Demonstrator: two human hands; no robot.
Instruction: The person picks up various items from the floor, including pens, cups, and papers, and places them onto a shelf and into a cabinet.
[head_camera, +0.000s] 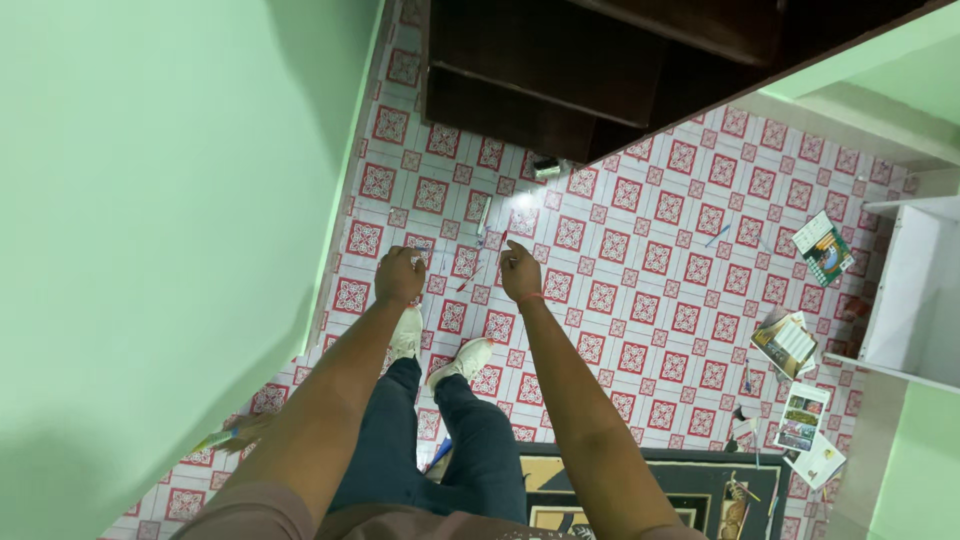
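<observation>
A dark brown wooden shelf unit (600, 70) stands at the far side of the room, and its compartments show only shadow, so what they hold cannot be told; at the right edge a white shelf unit (915, 290) shows a bare board. The person looks straight down with both arms stretched forward and held side by side above the floor (650, 260), which is covered in white tiles with red square patterns. The left hand (400, 275) is curled into a loose fist with the knuckles away from the camera, and the right hand (520, 272), with a thin red thread at its wrist, is curled the same way; whether either pinches anything cannot be told. Just beyond and between the hands, a few thin stick-like things (484, 235) lie on the tiles, one pale and one red, apart from both hands. Below the arms are blue trouser legs and two white shoes (440, 348) set on the floor. Right of the hands, well apart, printed booklets are scattered: a green-covered one (824, 248) far right, a brownish one (785, 342) nearer, and two pale leaflets with small pictures (805, 420) nearer still. A dark patterned rug (640, 490) lies at the near edge, and a pale green wall (160, 200) fills the left side
</observation>
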